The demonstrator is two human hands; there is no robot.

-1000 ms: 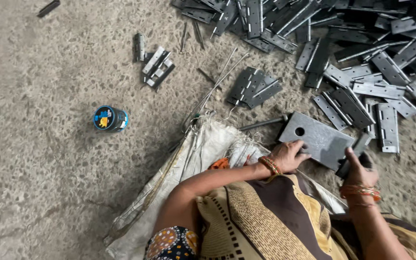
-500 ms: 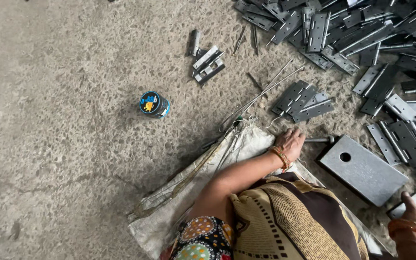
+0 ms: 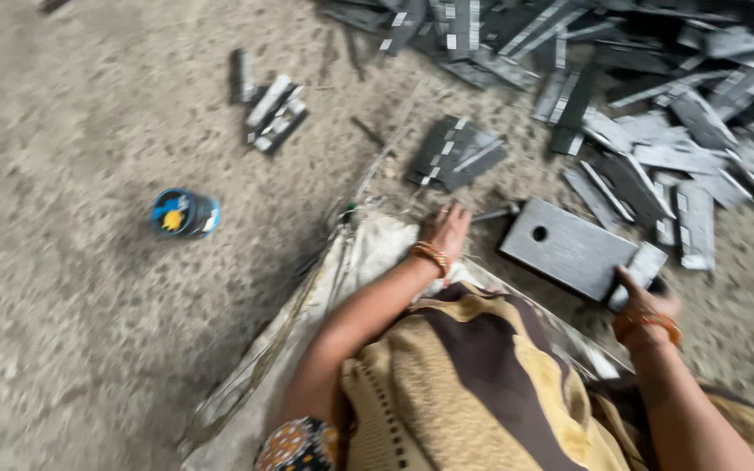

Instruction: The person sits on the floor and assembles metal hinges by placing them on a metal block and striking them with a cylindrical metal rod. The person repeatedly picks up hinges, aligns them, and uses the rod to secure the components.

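— Moved: right hand (image 3: pixel 643 301) has come in from the frame's corner to the plate (image 3: pixel 569 249). Grip?

— Fingers curled over a small metal piece (image 3: pixel 639 270) at the plate's near corner; plate flat on the floor (image 3: pixel 71 331).

— Left hand (image 3: pixel 445 231)?

— Open, fingers spread, resting on the sack (image 3: pixel 368 253), holding nothing.

— Other items?

— Metal strips (image 3: pixel 656 105) heaped beyond; blue tin (image 3: pixel 185 214) well left.

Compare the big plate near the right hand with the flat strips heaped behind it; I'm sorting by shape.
The big grey plate is wide, with a round hole near one end; the narrow strips show no hole. The plate lies alone by the right hand; the strips overlap in a heap. Both look like flat grey metal.
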